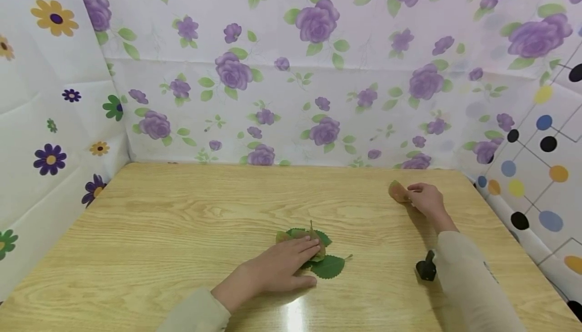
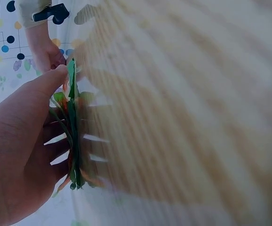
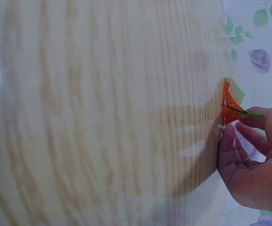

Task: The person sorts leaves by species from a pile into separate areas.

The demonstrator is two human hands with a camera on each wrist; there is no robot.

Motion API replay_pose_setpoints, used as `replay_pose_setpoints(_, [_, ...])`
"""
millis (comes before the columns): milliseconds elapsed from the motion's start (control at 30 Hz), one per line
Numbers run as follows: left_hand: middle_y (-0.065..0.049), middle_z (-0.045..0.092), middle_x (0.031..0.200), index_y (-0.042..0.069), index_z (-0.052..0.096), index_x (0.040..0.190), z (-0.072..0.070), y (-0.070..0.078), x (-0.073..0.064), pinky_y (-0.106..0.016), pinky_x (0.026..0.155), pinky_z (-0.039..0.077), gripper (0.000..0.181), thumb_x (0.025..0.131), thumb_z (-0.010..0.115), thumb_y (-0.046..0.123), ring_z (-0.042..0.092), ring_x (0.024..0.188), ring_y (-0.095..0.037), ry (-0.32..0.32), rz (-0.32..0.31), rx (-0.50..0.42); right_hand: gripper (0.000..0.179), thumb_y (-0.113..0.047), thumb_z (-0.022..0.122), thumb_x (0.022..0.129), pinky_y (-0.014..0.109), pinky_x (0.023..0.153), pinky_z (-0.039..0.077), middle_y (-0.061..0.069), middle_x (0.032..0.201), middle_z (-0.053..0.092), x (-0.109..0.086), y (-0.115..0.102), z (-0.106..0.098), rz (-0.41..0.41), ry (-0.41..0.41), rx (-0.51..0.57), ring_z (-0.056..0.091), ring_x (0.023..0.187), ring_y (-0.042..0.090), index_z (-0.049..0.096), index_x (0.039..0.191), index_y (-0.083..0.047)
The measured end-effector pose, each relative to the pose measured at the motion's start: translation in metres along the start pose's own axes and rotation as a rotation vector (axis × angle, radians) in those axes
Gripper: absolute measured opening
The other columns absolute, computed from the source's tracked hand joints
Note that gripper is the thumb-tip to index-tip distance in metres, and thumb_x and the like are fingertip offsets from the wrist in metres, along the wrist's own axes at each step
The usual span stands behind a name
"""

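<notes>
My left hand (image 1: pixel 284 266) lies over a small heap of leaves, its fingers nearly straight on top of them. A green leaf (image 1: pixel 328 267) with a toothed edge sticks out on the right of the heap. Side-on in the left wrist view, the stacked leaves (image 2: pixel 74 136) stand out along the fingers as a thin green layer with some reddish edges. At the far right of the table, my right hand (image 1: pixel 426 198) pinches a reddish-orange leaf (image 1: pixel 397 191) at its stem end. That leaf (image 3: pixel 231 104) shows an orange blade and green stem in the right wrist view.
The wooden table (image 1: pixel 182 210) has a glossy top. A flowered sheet (image 1: pixel 282 94) hangs along its back edge, with patterned sheets on the left and right sides. A small black device (image 1: pixel 426 266) sits at the right sleeve.
</notes>
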State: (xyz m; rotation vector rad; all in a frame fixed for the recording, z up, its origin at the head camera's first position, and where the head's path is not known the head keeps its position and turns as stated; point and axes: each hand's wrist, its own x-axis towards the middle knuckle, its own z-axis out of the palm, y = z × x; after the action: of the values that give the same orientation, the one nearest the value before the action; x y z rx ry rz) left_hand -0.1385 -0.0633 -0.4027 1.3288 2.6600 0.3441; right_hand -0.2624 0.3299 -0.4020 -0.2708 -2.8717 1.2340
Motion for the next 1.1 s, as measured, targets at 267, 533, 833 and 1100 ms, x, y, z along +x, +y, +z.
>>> replay_pose_setpoints(267, [-0.012, 0.035, 0.151, -0.002, 0.037, 0.146, -0.004, 0.002, 0.000, -0.035, 0.114, 0.024, 0.057, 0.105, 0.038, 0.037, 0.029, 0.140, -0.026, 0.014, 0.024, 0.049, 0.044, -0.021, 0.053, 0.098, 0.025, 0.062, 0.053, 0.034, 0.124, 0.054, 0.000, 0.000, 0.001, -0.015, -0.008, -0.033, 0.065, 0.075, 0.018, 0.052, 0.126, 0.013])
replay_pose_setpoints(533, [-0.013, 0.037, 0.150, -0.001, 0.039, 0.145, -0.004, -0.001, -0.001, -0.037, 0.113, 0.027, 0.059, 0.104, 0.040, 0.041, 0.032, 0.139, -0.027, 0.055, 0.010, 0.034, 0.042, -0.019, 0.054, 0.098, 0.024, 0.060, 0.054, 0.033, 0.124, 0.054, 0.000, 0.001, 0.002, -0.012, 0.002, 0.011, 0.063, 0.070, 0.013, 0.053, 0.125, 0.013])
replay_pose_setpoints(833, [-0.012, 0.053, 0.136, 0.002, 0.057, 0.132, -0.003, -0.011, 0.002, -0.041, 0.106, 0.038, 0.049, 0.105, 0.038, 0.038, 0.048, 0.127, -0.027, 0.273, -0.061, 0.016, 0.041, -0.018, 0.056, 0.096, 0.024, 0.059, 0.053, 0.034, 0.122, 0.055, -0.001, 0.000, 0.002, -0.015, 0.015, 0.016, 0.062, 0.068, 0.013, 0.056, 0.122, 0.013])
replay_pose_setpoints(1100, [-0.015, 0.066, 0.108, -0.002, 0.066, 0.112, -0.002, -0.022, 0.003, -0.040, 0.086, 0.050, 0.034, 0.090, 0.070, 0.024, 0.058, 0.101, -0.030, 0.497, -0.230, 0.083, 0.039, -0.016, 0.061, 0.094, 0.023, 0.055, 0.051, 0.031, 0.114, 0.059, 0.001, 0.003, 0.005, -0.061, 0.035, -0.002, 0.060, 0.063, 0.010, 0.058, 0.118, 0.014])
